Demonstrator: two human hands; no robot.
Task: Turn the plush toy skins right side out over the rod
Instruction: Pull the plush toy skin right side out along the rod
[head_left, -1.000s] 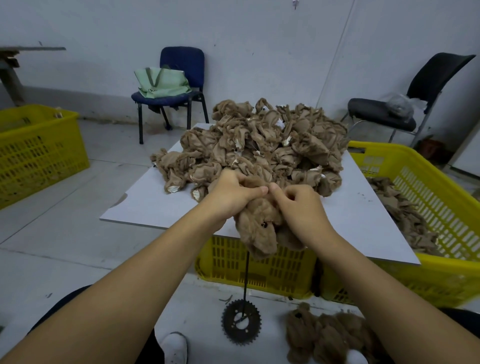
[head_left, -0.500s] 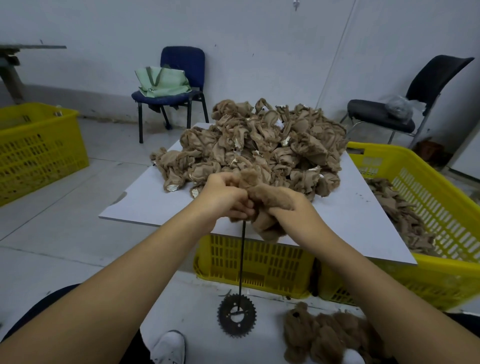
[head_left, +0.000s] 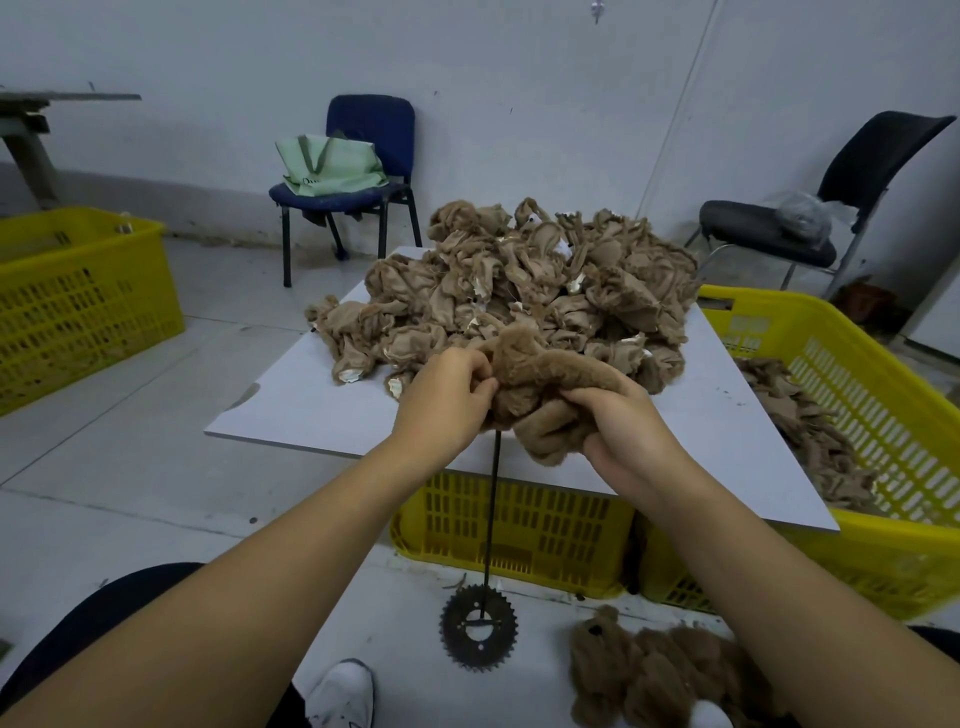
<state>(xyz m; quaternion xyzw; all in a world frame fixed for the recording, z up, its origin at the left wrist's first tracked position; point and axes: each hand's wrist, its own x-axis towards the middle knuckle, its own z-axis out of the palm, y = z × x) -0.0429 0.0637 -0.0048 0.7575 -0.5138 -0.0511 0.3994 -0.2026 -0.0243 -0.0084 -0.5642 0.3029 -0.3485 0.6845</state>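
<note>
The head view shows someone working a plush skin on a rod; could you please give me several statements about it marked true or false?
1. Both hands grip the fuzzy plush skin. True: left hand and right hand both hold it.
2. The rod stands on a toothed sprocket base. True.
3. The pile of skins lies on the blue chair. False: it lies on the white board.
4. The blue chair is bare. False: a green bag sits on it.
</note>
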